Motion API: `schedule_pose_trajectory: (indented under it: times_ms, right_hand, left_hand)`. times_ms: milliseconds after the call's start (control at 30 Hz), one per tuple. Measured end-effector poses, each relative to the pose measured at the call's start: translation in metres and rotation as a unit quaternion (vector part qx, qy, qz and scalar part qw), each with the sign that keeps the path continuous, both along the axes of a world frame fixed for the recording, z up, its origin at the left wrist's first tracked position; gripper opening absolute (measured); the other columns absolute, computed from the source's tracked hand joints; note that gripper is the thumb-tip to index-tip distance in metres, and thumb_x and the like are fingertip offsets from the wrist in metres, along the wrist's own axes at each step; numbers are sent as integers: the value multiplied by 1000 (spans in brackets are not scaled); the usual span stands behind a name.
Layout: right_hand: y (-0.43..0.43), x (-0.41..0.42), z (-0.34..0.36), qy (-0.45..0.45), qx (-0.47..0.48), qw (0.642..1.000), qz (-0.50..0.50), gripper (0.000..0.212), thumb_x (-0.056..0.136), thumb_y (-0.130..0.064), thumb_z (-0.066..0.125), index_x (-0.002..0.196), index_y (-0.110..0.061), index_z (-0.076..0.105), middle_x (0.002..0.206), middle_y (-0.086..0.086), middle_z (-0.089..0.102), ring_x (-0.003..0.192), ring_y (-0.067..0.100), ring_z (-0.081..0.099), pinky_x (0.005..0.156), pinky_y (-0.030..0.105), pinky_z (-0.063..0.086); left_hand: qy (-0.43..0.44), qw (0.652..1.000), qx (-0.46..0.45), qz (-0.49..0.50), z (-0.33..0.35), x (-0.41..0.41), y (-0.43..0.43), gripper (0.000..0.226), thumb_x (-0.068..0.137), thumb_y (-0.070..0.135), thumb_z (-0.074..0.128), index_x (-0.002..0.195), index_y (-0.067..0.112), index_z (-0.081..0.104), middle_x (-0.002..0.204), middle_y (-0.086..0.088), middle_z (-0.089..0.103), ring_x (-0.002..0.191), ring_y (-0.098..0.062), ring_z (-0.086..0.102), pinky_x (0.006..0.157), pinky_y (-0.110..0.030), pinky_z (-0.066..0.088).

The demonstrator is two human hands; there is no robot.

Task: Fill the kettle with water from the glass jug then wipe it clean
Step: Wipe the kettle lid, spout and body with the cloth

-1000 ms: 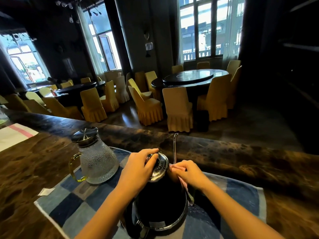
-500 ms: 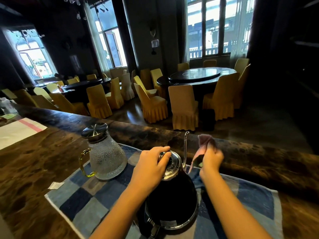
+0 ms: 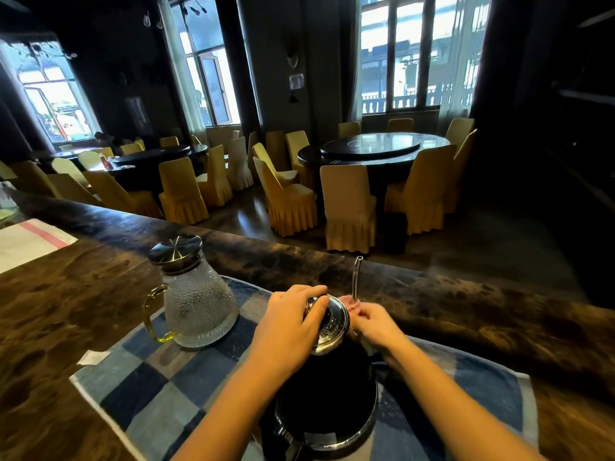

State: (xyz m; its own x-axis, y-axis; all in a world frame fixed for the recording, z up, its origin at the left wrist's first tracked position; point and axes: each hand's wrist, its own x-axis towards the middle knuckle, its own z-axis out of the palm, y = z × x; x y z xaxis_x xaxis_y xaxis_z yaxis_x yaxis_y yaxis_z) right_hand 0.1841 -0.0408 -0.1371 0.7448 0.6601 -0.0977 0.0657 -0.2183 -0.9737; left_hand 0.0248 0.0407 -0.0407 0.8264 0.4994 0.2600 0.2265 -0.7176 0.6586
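A black kettle (image 3: 326, 390) with a shiny steel lid (image 3: 331, 324) and a thin upright spout (image 3: 356, 277) stands on a blue checked mat (image 3: 139, 394). My left hand (image 3: 289, 331) curls over the lid and grips its knob. My right hand (image 3: 372, 324) pinches a small pink cloth (image 3: 349, 302) against the foot of the spout. The glass jug (image 3: 196, 301), with a steel lid and yellow handle, stands on the mat to the kettle's left, apart from both hands.
The mat lies on a dark brown marbled counter (image 3: 66, 294) with a raised far edge. A white cloth with a red stripe (image 3: 30, 239) lies at the far left. A scrap of paper (image 3: 91, 357) sits by the mat. Beyond are round tables and yellow-covered chairs.
My right hand, which held the pink cloth up near the spout's tip half a second ago, has come back down to the spout's foot. My left hand stays on the lid.
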Motion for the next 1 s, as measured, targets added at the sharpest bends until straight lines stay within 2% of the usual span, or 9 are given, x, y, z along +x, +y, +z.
schedule_pose_trajectory:
  times_ms: [67, 167, 367, 467, 567, 733, 833, 933, 1000]
  right_hand:
    - [-2, 7, 18, -46, 36, 998, -1, 11, 91, -2, 59, 93, -6, 69, 84, 4, 69, 76, 11, 61, 66, 11, 48]
    - [-1, 3, 29, -66, 99, 991, -56, 13, 90, -3, 59, 91, -13, 67, 84, 1, 69, 78, 10, 63, 71, 16, 50]
    - [3, -7, 8, 182, 21, 982, -38, 16, 89, -3, 63, 103, 0, 69, 88, 12, 71, 80, 22, 66, 76, 34, 56]
    - [0, 3, 26, 71, -24, 997, -9, 14, 86, -1, 65, 98, -5, 69, 84, 5, 69, 78, 16, 64, 70, 25, 53]
    - [-1, 7, 47, -1, 61, 997, -52, 9, 85, -3, 66, 89, -11, 69, 83, 1, 70, 79, 14, 66, 68, 20, 53]
    - [0, 12, 57, 60, 162, 978, -115, 14, 90, -19, 64, 100, -10, 69, 95, 9, 72, 88, 20, 67, 76, 30, 53]
    - [2, 3, 42, -1, 115, 987, -114, 15, 93, -16, 59, 97, -3, 66, 90, 12, 69, 86, 19, 62, 71, 25, 49]
    - [-1, -8, 8, 81, 62, 992, -73, 6, 91, -8, 62, 88, -7, 67, 87, 11, 70, 76, 15, 62, 62, 17, 50]
    - [-5, -13, -5, 132, 35, 989, -60, 8, 88, -9, 65, 90, -3, 71, 93, 16, 72, 76, 15, 62, 69, 24, 52]
  left_hand:
    - [-1, 1000, 2, -3, 1, -1, -1, 34, 94, 38, 46, 124, 28, 59, 127, 10, 59, 124, -11, 48, 103, -38, 42]
    - [5, 1000, 3, -3, 3, -2, -3, 35, 94, 39, 46, 125, 29, 58, 128, 10, 58, 124, -11, 47, 102, -40, 42]
    - [15, 1000, -3, -1, 2, -1, -3, 35, 93, 40, 46, 125, 30, 57, 129, 11, 57, 126, -10, 45, 103, -41, 42]
    - [14, 1000, 2, 0, 3, -3, -3, 35, 93, 40, 46, 126, 30, 57, 129, 11, 58, 125, -11, 46, 102, -42, 42]
    - [13, 1000, 11, -4, 4, -5, -5, 35, 94, 39, 46, 125, 30, 58, 128, 11, 58, 124, -13, 48, 101, -42, 43]
    - [26, 1000, 8, -15, 6, -2, -5, 35, 94, 39, 46, 126, 31, 57, 128, 11, 58, 124, -13, 47, 101, -41, 43]
    - [28, 999, 5, -16, 6, -1, -5, 36, 94, 39, 46, 127, 30, 57, 128, 10, 58, 124, -13, 47, 101, -41, 43]
    - [27, 1000, 13, -11, 6, -2, -6, 36, 93, 39, 46, 126, 30, 57, 127, 10, 59, 123, -13, 48, 102, -40, 43]
    - [25, 1000, 14, -10, 6, -2, -7, 35, 93, 39, 46, 125, 30, 58, 128, 10, 59, 123, -12, 48, 102, -39, 43]
